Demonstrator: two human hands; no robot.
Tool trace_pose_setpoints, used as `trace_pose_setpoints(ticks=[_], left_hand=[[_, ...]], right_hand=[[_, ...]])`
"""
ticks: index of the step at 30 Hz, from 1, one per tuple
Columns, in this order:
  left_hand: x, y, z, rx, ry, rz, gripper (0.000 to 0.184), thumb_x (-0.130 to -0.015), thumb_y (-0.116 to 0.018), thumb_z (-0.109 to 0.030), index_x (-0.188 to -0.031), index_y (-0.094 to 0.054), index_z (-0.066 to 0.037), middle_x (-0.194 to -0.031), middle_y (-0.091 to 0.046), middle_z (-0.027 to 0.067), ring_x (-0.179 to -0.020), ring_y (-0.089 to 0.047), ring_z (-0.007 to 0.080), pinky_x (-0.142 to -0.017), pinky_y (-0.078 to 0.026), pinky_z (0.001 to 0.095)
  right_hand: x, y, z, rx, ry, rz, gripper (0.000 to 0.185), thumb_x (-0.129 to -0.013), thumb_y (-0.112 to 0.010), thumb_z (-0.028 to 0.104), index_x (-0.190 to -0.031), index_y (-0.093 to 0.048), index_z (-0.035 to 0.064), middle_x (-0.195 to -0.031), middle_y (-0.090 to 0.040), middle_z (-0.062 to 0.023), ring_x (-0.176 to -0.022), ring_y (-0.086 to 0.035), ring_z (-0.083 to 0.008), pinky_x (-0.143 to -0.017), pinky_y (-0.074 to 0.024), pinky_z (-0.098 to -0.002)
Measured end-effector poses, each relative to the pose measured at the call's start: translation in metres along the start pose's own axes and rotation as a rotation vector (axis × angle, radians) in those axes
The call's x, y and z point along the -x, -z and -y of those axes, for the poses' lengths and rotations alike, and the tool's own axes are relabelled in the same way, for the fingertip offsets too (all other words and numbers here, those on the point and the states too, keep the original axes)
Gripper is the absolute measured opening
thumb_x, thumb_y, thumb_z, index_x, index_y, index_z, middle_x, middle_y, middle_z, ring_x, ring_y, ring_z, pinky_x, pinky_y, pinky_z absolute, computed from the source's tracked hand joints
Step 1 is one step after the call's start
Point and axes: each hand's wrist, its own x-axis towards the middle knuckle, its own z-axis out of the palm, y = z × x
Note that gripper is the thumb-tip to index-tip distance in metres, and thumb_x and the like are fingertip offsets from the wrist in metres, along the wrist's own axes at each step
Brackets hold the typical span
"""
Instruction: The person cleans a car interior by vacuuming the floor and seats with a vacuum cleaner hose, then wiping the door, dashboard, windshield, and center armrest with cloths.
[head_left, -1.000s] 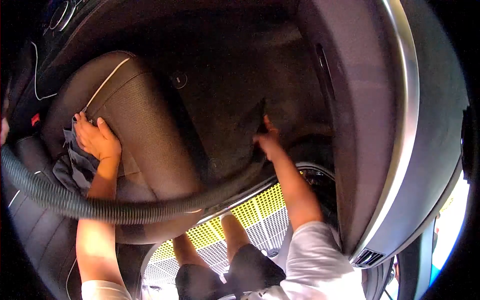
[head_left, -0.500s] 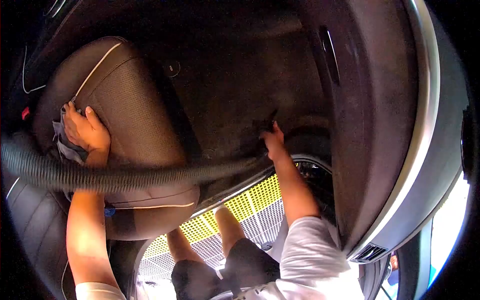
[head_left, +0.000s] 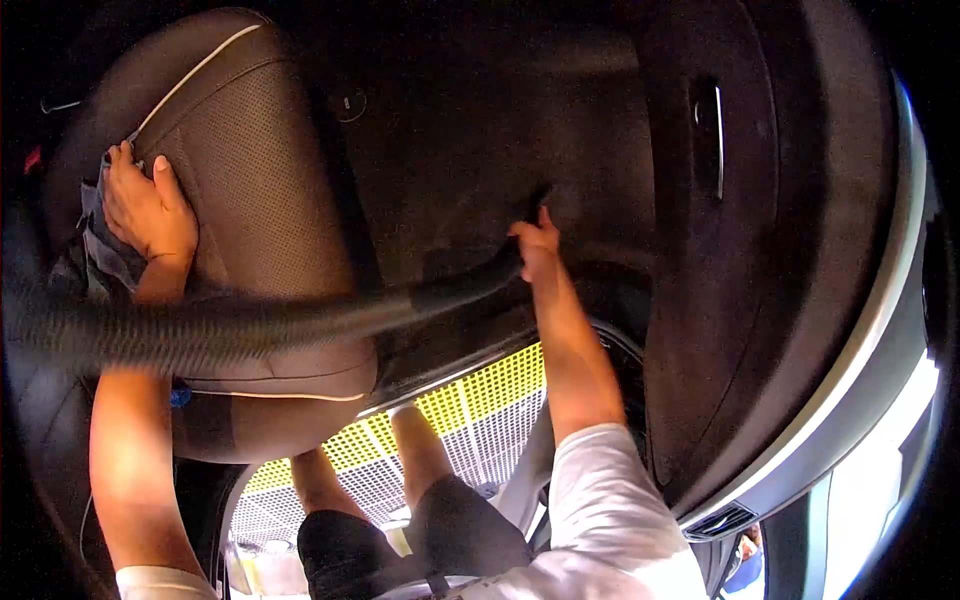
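On the brown car seat [head_left: 270,180] with light piping, my left hand [head_left: 150,205] presses down, fingers stretched out and thumb apart. Beneath its palm and fingers is a bunched grey cloth [head_left: 105,235]. My right hand [head_left: 536,245] is closed around the end of a ribbed black vacuum hose [head_left: 300,320], over the dark carpeted footwell [head_left: 450,150]. A dark nozzle tip [head_left: 542,192] shows just beyond the fingers. The hose crosses over my left forearm and is blurred at the left.
The dashboard [head_left: 790,250], with a glossy trim strip and an air vent [head_left: 720,522], bounds the right side. A door sill [head_left: 440,375] runs below the seat and footwell. Outside are my legs on a yellow and grey grated floor [head_left: 470,410]. Part of another person [head_left: 748,560] shows at lower right.
My right hand has moved the vacuum nozzle slightly farther into the footwell, and the hose has swung with it. The left hand stays on the cloth and seat; the view has shifted.
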Motion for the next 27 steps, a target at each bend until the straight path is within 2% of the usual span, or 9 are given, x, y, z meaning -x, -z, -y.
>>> trace_pose_setpoints(ticks=[2, 5, 8, 15, 17, 20, 22, 24, 27], left_hand=[[0.002, -0.002, 0.001, -0.029, 0.024, 0.015, 0.059, -0.097, -0.041, -0.044, -0.139, -0.044, -0.003, -0.144, -0.044, 0.0173, -0.135, -0.037, 0.0357, -0.112, -0.022, 0.0479], [0.002, 0.002, -0.001, -0.065, 0.024, 0.026, 0.059, -0.096, -0.041, -0.045, -0.140, -0.044, -0.005, -0.146, -0.043, 0.0146, -0.136, -0.036, 0.0339, -0.113, -0.021, 0.0464], [0.001, 0.000, 0.001, -0.070, 0.016, 0.023, 0.060, -0.096, -0.041, -0.045, -0.141, -0.044, -0.005, -0.146, -0.043, 0.0143, -0.136, -0.036, 0.0334, -0.113, -0.021, 0.0462], [0.003, -0.006, 0.005, 0.033, -0.067, -0.065, 0.057, -0.100, -0.038, -0.045, -0.142, -0.043, -0.008, -0.145, -0.044, 0.0162, -0.134, -0.038, 0.0379, -0.111, -0.027, 0.0476], [0.019, -0.027, 0.042, -0.055, -0.190, 0.042, 0.060, -0.097, -0.042, -0.044, -0.140, -0.043, -0.002, -0.145, -0.043, 0.0184, -0.135, -0.036, 0.0370, -0.113, -0.022, 0.0461], [0.008, -0.013, 0.028, -0.917, 0.030, 0.825, 0.060, -0.096, -0.042, -0.044, -0.139, -0.045, -0.002, -0.146, -0.043, 0.0173, -0.136, -0.035, 0.0349, -0.114, -0.018, 0.0441], [0.009, -0.017, 0.031, -0.993, -0.015, 0.619, 0.058, -0.097, -0.041, -0.045, -0.139, -0.046, -0.005, -0.146, -0.044, 0.0152, -0.135, -0.036, 0.0338, -0.114, -0.019, 0.0442], [0.005, -0.019, 0.020, -0.058, -0.068, -0.035, 0.058, -0.097, -0.039, -0.047, -0.139, -0.047, -0.007, -0.145, -0.045, 0.0137, -0.133, -0.040, 0.0334, -0.113, -0.022, 0.0439], [-0.003, -0.016, 0.019, -0.031, -0.053, -0.042, 0.060, -0.097, -0.038, -0.049, -0.139, -0.046, -0.007, -0.144, -0.046, 0.0140, -0.132, -0.041, 0.0332, -0.112, -0.025, 0.0430]], right_hand=[[0.025, -0.022, -0.021, -0.217, 0.162, 0.277, 0.087, -0.074, -0.063, -0.003, -0.151, -0.026, 0.0111, -0.130, -0.055, -0.0151, -0.108, -0.057, -0.0278, -0.089, -0.0500, -0.0403], [0.109, -0.067, -0.041, -0.277, -0.060, 0.072, 0.077, -0.076, -0.065, -0.003, -0.143, -0.031, 0.0126, -0.110, -0.061, -0.0143, -0.086, -0.061, -0.0262, -0.071, -0.0543, -0.0406], [0.141, -0.090, -0.055, -0.839, -0.482, 0.454, 0.069, -0.075, -0.069, -0.003, -0.134, -0.038, 0.0147, -0.088, -0.064, -0.0130, -0.069, -0.062, -0.0259, -0.061, -0.0534, -0.0386], [0.094, -0.037, -0.039, -0.564, 0.151, -0.042, 0.082, -0.080, -0.057, -0.004, -0.148, -0.017, 0.0187, -0.087, -0.059, -0.0118, -0.069, -0.059, -0.0249, -0.061, -0.0516, -0.0397], [0.052, 0.003, -0.025, -0.455, 0.173, -0.326, 0.086, -0.082, -0.057, -0.003, -0.151, -0.010, 0.0197, -0.090, -0.060, -0.0123, -0.072, -0.058, -0.0249, -0.067, -0.0510, -0.0408], [0.006, 0.068, 0.022, -0.580, 0.095, -0.404, 0.074, -0.090, -0.054, 0.020, -0.153, -0.015, 0.0227, -0.120, -0.051, -0.0136, -0.095, -0.054, -0.0274, -0.081, -0.0479, -0.0411], [-0.012, 0.100, 0.040, -0.566, 0.109, -0.501, 0.074, -0.089, -0.055, 0.024, -0.153, -0.017, 0.0217, -0.123, -0.049, -0.0127, -0.100, -0.052, -0.0276, -0.085, -0.0464, -0.0417], [-0.016, 0.117, 0.045, -0.449, 0.163, -0.649, 0.074, -0.088, -0.055, 0.029, -0.152, -0.019, 0.0207, -0.127, -0.047, -0.0118, -0.104, -0.050, -0.0279, -0.088, -0.0449, -0.0423], [-0.011, 0.121, 0.031, -0.105, 0.244, -0.933, 0.075, -0.087, -0.056, 0.036, -0.152, -0.022, 0.0191, -0.132, -0.044, -0.0104, -0.110, -0.047, -0.0282, -0.093, -0.0427, -0.0432]])
